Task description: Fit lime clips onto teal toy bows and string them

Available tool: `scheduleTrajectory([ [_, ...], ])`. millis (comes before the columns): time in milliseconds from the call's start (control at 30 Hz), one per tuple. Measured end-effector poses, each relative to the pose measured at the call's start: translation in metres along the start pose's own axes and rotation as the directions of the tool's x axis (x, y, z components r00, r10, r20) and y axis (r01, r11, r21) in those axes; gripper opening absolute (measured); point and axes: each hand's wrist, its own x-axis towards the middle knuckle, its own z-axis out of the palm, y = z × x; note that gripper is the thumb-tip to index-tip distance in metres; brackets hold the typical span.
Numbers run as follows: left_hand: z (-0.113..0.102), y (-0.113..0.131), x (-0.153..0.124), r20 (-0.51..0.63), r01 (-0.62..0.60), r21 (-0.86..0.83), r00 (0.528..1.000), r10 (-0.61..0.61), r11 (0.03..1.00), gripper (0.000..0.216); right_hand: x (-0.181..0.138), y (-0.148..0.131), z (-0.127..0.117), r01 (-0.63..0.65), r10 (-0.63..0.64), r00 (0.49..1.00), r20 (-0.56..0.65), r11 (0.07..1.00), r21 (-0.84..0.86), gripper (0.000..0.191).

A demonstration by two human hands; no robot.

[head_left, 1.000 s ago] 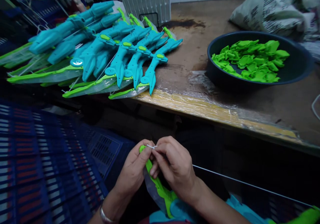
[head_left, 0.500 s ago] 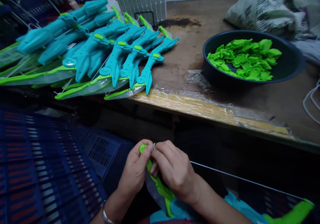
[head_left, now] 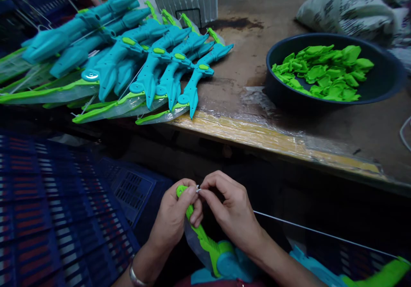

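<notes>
In the head view, the right forearm hides the middle of the turquoise-and-green bow [head_left: 201, 235] at the person's lap; its lower side is cut off. The table's [head_left: 257, 138] taped edge lies beyond; bare tabletop separates stacked bows [head_left: 154, 71] from basin [head_left: 390, 75]. The left hand [head_left: 173, 212] grips the green tip; the right hand's [head_left: 234, 212] thumb and forefinger pinch white cord [head_left: 321, 233].
</notes>
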Motion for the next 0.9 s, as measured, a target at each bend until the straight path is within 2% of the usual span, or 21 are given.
scheduleTrajectory([
  [67,0.000,0.000,0.001,0.026,0.007,-0.006,1.000,-0.007,1.000,0.025,-0.001,0.002,0.000,0.140,-0.141,0.990,-0.018,0.990,-0.032,0.016],
  [133,0.000,0.000,0.002,0.062,0.014,-0.010,0.998,-0.014,1.000,0.027,-0.003,0.005,-0.001,0.305,-0.306,0.952,-0.005,0.948,-0.094,0.018],
  [200,0.001,0.000,0.004,0.093,0.022,-0.015,0.995,-0.021,1.000,0.028,-0.004,0.006,-0.003,0.391,-0.390,0.920,0.037,0.907,-0.156,0.019],
  [267,0.001,0.000,0.006,0.102,0.022,-0.014,0.995,-0.021,1.000,0.028,-0.003,0.005,-0.006,0.360,-0.356,0.933,0.054,0.916,-0.174,0.018],
  [367,0.001,0.000,0.007,0.091,0.017,-0.005,0.996,-0.017,1.000,0.026,0.001,0.001,-0.010,0.167,-0.164,0.986,0.033,0.976,-0.142,0.012],
  [433,0.001,0.002,0.007,0.093,0.026,-0.016,0.995,-0.024,1.000,0.025,0.003,-0.001,-0.012,0.082,-0.078,0.996,0.042,0.990,-0.116,0.012],
  [500,-0.001,0.003,0.006,0.107,0.037,-0.043,0.994,-0.032,0.998,0.024,0.005,-0.002,-0.012,0.105,-0.097,0.992,0.076,0.988,-0.112,0.012],
  [633,-0.003,0.003,0.005,0.147,0.042,-0.083,0.989,-0.030,0.996,0.025,0.001,0.000,-0.009,0.225,-0.214,0.973,0.090,0.965,-0.131,0.017],
  [767,-0.004,-0.002,0.005,0.153,0.032,-0.135,0.988,-0.011,0.990,0.024,-0.005,0.002,-0.005,0.231,-0.223,0.972,0.069,0.963,-0.138,0.022],
  [900,-0.003,-0.008,0.005,0.155,0.022,-0.146,0.988,0.000,0.989,0.021,-0.008,0.004,-0.001,0.293,-0.294,0.955,0.045,0.910,-0.293,0.019],
])
